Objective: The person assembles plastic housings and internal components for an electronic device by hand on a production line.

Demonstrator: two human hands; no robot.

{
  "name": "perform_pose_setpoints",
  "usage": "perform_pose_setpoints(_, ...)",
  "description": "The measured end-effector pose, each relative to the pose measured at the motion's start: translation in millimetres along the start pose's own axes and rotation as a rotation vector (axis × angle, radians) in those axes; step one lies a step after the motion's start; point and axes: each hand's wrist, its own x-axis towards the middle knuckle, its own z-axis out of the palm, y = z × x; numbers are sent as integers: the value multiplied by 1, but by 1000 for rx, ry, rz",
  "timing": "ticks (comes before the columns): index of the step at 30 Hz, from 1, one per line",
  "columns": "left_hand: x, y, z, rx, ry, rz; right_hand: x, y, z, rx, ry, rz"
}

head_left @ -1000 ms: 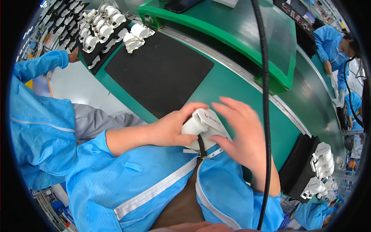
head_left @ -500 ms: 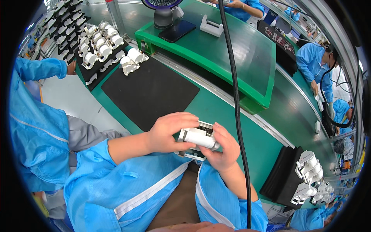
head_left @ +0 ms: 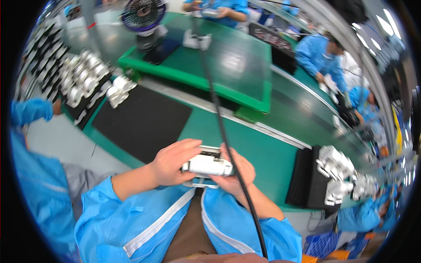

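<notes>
Close in front of my body, a white plastic housing with a cylindrical body (head_left: 206,165) is held between both hands. My left hand (head_left: 175,163) grips its left end, with the fingers over the top and the thumb below. Around the right end closes my right hand (head_left: 237,172), partly crossed by a hanging black cable (head_left: 218,109). Dark inner parts show along the housing's upper side, and a thin white frame part sticks out beneath it. A black mat (head_left: 142,118) lies on the green bench beyond my left hand.
Similar white housings (head_left: 118,90) stand at the mat's far left corner, with several more on black trays behind. Others (head_left: 334,162) sit on black foam at right. Beyond is a green-edged raised platform (head_left: 237,61) with a fan (head_left: 144,17). Co-workers sit left and across.
My view has turned to the right, so the bench and platform appear shifted left. Both hands still hold the white housing, and the cable now crosses my right hand.
</notes>
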Motion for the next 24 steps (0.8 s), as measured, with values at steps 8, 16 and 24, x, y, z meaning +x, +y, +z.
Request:
perform_pose_setpoints(8,37,19,36,-330,-185,136,-22,9,-113,-104,-37,463)
perform_pose_setpoints(16,-8,-15,27,-417,-263,-275,-119,10,-350,-96,383,904)
perform_pose_setpoints(24,-13,-6,18,-452,-321,-407,-160,33,-361,-697,363,928)
